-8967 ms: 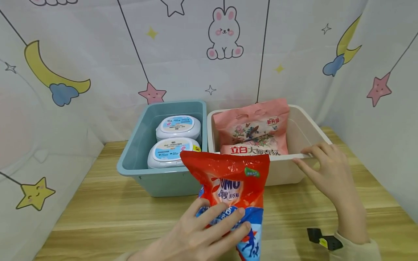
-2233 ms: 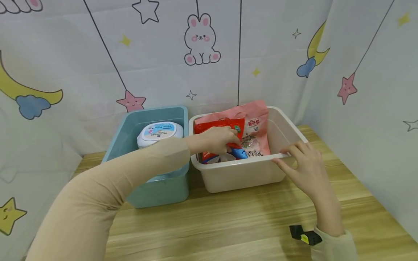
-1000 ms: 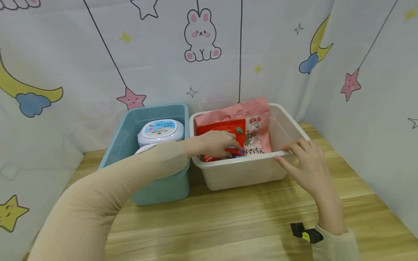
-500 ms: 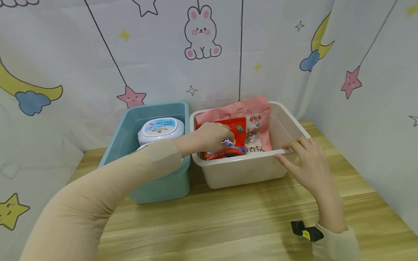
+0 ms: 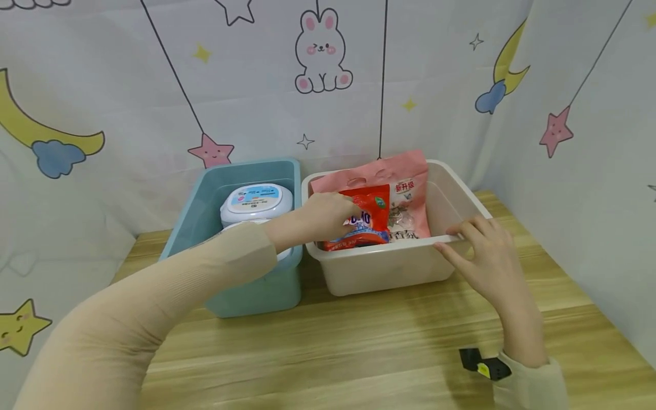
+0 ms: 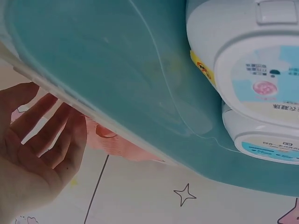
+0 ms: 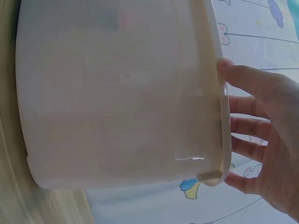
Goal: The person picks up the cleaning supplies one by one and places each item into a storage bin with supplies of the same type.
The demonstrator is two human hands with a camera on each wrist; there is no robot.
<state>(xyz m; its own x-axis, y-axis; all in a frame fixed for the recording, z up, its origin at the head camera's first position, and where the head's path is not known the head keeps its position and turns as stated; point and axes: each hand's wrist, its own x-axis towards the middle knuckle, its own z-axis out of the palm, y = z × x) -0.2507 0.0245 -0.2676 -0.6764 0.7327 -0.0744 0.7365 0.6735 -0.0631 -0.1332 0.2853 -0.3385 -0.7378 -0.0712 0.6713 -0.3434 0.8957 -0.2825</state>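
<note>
A red-and-blue OMO detergent bag [image 5: 376,208] stands in the left part of the cream bin [image 5: 389,270], in front of a pink bag [image 5: 412,208]. My left hand [image 5: 328,216] is over the bin's left side and hides part of the red bag. In the left wrist view, the fingers of that hand [image 6: 44,144] are loosely bent, with nothing between them. My right hand [image 5: 484,253] grips the cream bin's front rim near its right corner. The right wrist view shows the thumb [image 7: 233,70] on the rim's outer side and the other fingers beyond the rim.
A teal bin [image 5: 256,296] stands directly left of the cream one. Inside it are two white lidded tubs [image 5: 256,200], the nearer one mostly covered by my left sleeve [image 5: 169,290]. Both bins stand on a wood-grain table [image 5: 328,353] before a printed curtain [image 5: 435,68].
The red detergent bag went from in front of the bins into the cream bin. My left hand has since let go and drawn back left. The right hand keeps its hold on the rim.
</note>
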